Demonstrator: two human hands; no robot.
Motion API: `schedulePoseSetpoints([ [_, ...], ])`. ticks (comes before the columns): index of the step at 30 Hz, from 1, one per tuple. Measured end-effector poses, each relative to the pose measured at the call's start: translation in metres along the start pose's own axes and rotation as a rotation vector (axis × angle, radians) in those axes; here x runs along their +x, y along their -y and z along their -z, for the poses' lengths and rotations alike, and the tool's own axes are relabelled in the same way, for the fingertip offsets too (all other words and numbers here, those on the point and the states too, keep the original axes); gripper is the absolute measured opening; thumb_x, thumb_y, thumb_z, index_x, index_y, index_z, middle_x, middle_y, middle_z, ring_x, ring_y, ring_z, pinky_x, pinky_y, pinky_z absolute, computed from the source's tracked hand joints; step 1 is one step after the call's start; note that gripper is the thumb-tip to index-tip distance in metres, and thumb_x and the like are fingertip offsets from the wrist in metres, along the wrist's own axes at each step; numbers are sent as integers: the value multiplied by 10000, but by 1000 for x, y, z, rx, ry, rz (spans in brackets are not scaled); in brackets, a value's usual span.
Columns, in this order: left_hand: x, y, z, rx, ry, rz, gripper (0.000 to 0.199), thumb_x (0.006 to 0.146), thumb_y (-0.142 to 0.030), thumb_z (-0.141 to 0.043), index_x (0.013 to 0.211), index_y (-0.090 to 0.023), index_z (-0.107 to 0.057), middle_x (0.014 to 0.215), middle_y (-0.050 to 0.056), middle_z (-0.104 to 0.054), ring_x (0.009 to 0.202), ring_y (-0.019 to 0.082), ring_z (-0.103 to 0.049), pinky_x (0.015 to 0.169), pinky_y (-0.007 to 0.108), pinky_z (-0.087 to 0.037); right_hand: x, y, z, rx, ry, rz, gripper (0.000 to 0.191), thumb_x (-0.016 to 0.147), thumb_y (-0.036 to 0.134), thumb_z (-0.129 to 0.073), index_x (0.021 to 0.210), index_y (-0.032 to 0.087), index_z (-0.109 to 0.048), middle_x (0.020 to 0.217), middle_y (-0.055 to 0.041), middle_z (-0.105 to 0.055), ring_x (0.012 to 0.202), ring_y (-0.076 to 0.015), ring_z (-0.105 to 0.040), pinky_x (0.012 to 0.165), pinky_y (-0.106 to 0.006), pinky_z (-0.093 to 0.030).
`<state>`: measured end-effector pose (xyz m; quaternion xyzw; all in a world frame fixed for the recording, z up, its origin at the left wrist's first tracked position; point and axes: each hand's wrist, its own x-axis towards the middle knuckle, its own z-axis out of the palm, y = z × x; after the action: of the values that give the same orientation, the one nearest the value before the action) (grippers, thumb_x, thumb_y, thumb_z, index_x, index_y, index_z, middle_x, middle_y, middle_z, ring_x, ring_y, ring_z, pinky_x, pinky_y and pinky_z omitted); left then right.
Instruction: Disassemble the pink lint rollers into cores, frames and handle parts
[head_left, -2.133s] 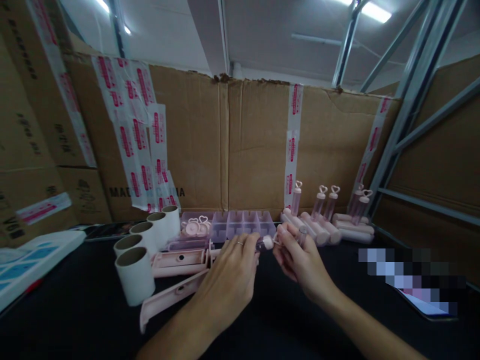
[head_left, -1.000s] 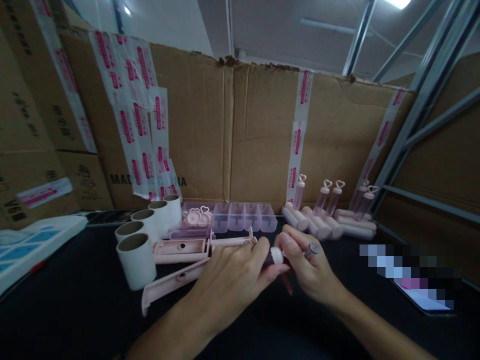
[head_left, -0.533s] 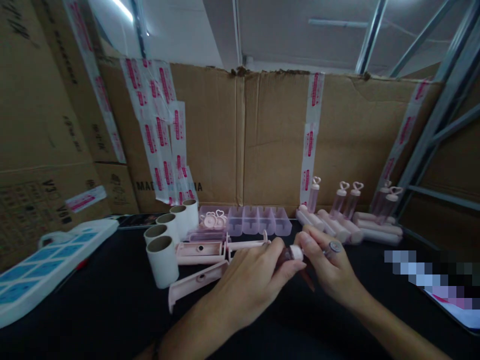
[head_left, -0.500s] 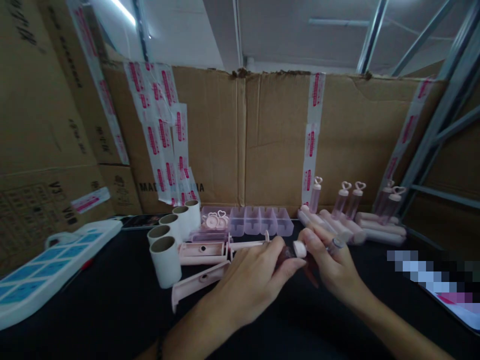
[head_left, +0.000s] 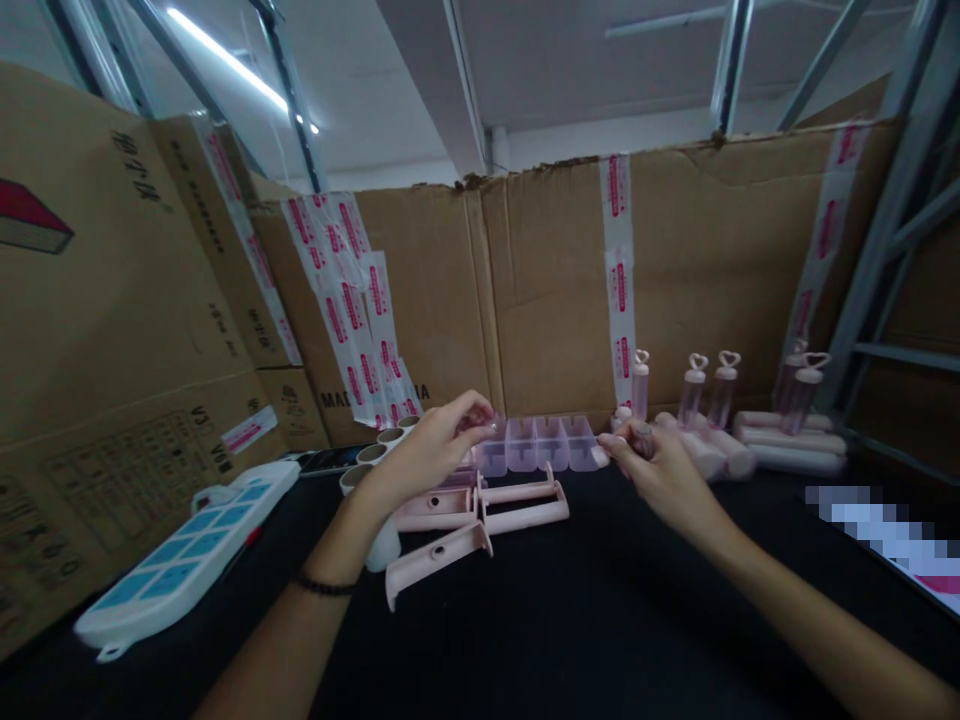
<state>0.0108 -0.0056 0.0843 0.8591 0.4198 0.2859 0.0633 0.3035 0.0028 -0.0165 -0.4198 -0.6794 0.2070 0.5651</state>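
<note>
Along the bottom of the frame spreads a matte black tabletop (head_left: 525, 630); a dark beaded bracelet (head_left: 324, 585) circles the left wrist. Left of centre, a pale pink trough (head_left: 422, 570) of smooth plastic lies at a slant, with hooked ends and a round dark hole; similar pink frames (head_left: 525, 518) lie just beyond. White tubes (head_left: 384, 548), hollow and brownish inside, stand in a row, partly hidden by the left wrist and hand.

At mid-frame the left hand (head_left: 435, 445) reaches in with bent fingers, thumb and forefinger slightly parted; whether it has hold of anything I cannot tell. Right of centre, the right hand (head_left: 656, 465) pinches a small pale piece (head_left: 600, 456) between nearly closed fingertips, on the side facing the left hand. Between the two sits a translucent lilac organizer (head_left: 551, 450) with square compartments.

Farther right, rounded pink cylinders (head_left: 791, 445) lie flat; clear tubes (head_left: 691, 402) with heart-shaped tops stand upright among or behind them. Creased cardboard (head_left: 555, 290), taped in red and white, rises behind.
</note>
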Motion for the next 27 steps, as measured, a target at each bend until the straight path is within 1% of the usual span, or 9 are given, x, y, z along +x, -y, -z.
schedulePoseSetpoints([
  [2,3,8,7,78,68,-12,130,967,-259,-555,1062,-190,-611,1033,45,-709,953,200,-660,847,327,-512,0,0,-1,-7,2,8,418,958,525,-586,688,211,-530,595,30,-483,564,-144,-436,543,-287,-325],
  [4,4,17,9,159,136,-20,125,954,-250,-578,1031,-183,-650,1016,48,-717,955,205,-663,855,323,-508,-1,2,-2,-11,18,16,400,967,501,-580,695,210,-542,609,29,-486,582,-150,-444,561,-292,-324],
  [6,4,27,8,245,190,-20,129,949,-235,-593,1022,-171,-678,1022,62,-716,972,213,-665,878,330,-506,-3,6,-3,-14,39,28,385,970,480,-578,697,208,-556,614,29,-491,590,-154,-450,573,-295,-324],
  [9,4,41,2,375,237,0,142,962,-197,-581,1028,-150,-698,1037,88,-709,990,225,-668,913,363,-514,-5,12,-5,-15,57,53,373,970,460,-577,697,206,-579,628,20,-521,604,-160,-462,590,-299,-329],
  [11,4,50,-2,453,258,22,156,982,-221,-587,1067,-142,-691,1069,90,-704,1008,230,-672,924,407,-535,-6,14,-6,-15,60,67,369,968,458,-579,699,206,-597,631,14,-538,610,-165,-469,595,-302,-331],
  [13,4,56,-7,514,280,43,221,988,-290,-617,1149,-146,-666,1147,90,-690,1033,235,-675,917,446,-561,-6,15,-6,-14,59,75,369,960,470,-586,703,207,-613,629,11,-549,606,-169,-475,590,-303,-327],
  [16,4,63,-12,573,304,67,323,981,-347,-639,1248,-166,-625,1254,100,-654,1061,241,-672,900,457,-583,-7,16,-7,-11,55,78,359,952,479,-595,714,211,-617,633,8,-567,603,-173,-487,586,-304,-331],
  [22,3,73,-21,592,312,78,349,982,-343,-637,1286,-173,-607,1293,109,-635,1085,250,-664,906,461,-583,-7,16,-6,-28,56,83,341,961,456,-589,721,214,-602,631,11,-558,606,-176,-497,583,-303,-331],
  [27,3,77,-24,593,324,87,351,981,-343,-638,1287,-173,-606,1293,108,-634,1086,251,-664,907,462,-582,-8,18,-6,-50,71,75,324,974,423,-583,727,213,-596,610,28,-521,589,-166,-483,581,-301,-324],
])
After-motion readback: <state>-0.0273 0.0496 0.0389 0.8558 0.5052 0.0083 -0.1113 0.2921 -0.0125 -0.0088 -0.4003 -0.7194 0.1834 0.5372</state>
